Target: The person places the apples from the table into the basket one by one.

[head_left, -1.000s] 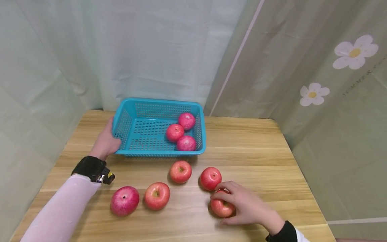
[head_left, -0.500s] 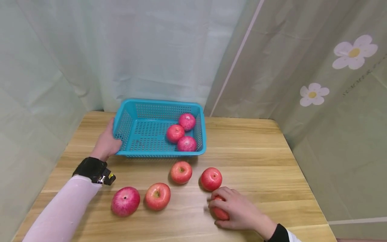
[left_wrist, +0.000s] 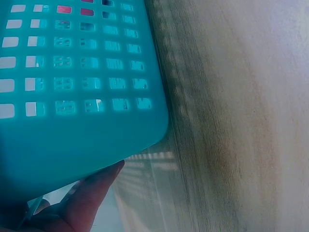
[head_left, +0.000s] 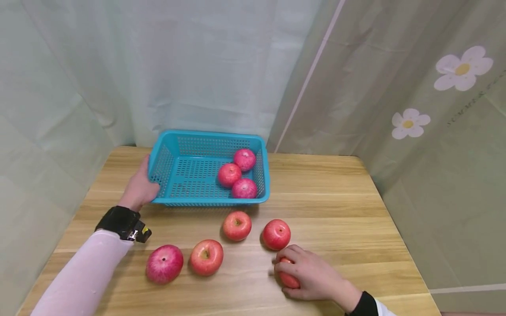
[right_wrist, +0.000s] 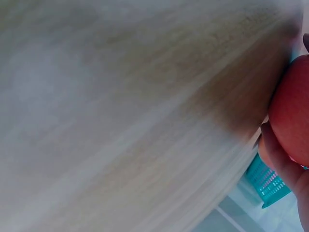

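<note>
My left hand [head_left: 140,186] grips the left end of a blue plastic basket [head_left: 213,201], thumb over the rim; the left wrist view shows its fingers [left_wrist: 94,195] against the basket's outer side. Three red-pink apples, one of them this apple [head_left: 229,174], lie in the basket's right part. At the front right, my right hand [head_left: 310,274] curls its fingers round a red apple [head_left: 288,279] at the table. That apple [right_wrist: 294,111] fills the right edge of the right wrist view, a finger along its side. The hand covers much of it in the head view.
Just beyond the right hand lies another red apple [head_left: 276,234]. More apples stand left of it: one near the basket [head_left: 236,225], one farther forward [head_left: 206,257], and a darker pink one [head_left: 164,263]. The wooden table [head_left: 324,197] ends at a hanging curtain [head_left: 221,66].
My right hand has moved slightly left and closed its fingers round the apple, covering more of it. The left hand and the basket have stayed in place.
</note>
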`<state>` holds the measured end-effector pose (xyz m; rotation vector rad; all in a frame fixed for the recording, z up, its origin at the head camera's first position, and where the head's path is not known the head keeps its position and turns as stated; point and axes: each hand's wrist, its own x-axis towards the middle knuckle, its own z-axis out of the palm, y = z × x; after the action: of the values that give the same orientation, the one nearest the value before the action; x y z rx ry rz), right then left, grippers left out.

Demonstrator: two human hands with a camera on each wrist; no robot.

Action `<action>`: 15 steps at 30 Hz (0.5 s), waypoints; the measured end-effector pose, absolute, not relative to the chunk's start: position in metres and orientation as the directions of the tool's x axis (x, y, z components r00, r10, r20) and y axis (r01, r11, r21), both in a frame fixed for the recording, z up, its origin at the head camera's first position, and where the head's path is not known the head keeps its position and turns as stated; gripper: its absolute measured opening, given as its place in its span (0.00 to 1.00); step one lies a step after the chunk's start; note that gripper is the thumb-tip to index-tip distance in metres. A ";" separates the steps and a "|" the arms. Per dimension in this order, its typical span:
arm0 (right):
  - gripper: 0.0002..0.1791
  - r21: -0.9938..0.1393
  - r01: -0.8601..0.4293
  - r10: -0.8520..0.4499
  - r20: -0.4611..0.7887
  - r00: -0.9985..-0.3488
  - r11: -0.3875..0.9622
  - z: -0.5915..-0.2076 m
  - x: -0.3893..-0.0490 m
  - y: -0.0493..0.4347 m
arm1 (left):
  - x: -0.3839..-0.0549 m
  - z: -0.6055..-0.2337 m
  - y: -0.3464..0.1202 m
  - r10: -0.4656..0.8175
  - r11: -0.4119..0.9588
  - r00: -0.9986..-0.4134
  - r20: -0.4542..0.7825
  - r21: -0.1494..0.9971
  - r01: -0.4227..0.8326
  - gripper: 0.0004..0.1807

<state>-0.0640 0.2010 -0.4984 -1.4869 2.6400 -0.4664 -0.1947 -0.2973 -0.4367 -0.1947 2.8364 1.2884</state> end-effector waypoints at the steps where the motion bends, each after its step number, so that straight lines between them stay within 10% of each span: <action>1: 0.23 -0.298 -0.824 -0.847 0.083 -0.525 0.482 -0.499 -0.064 0.201 | -0.195 -0.437 -0.297 -0.106 0.652 -0.992 -0.071 0.748 -0.123 0.59; 15: 0.21 -0.297 -0.836 -0.852 0.114 -0.511 0.461 -0.499 -0.065 0.199 | -0.194 -0.435 -0.297 -0.109 0.656 -0.990 -0.089 0.742 -0.139 0.59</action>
<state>-0.0647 0.1989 -0.4989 -1.5269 2.6418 -0.4927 -0.1941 -0.2969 -0.4355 -0.2113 2.8248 1.2710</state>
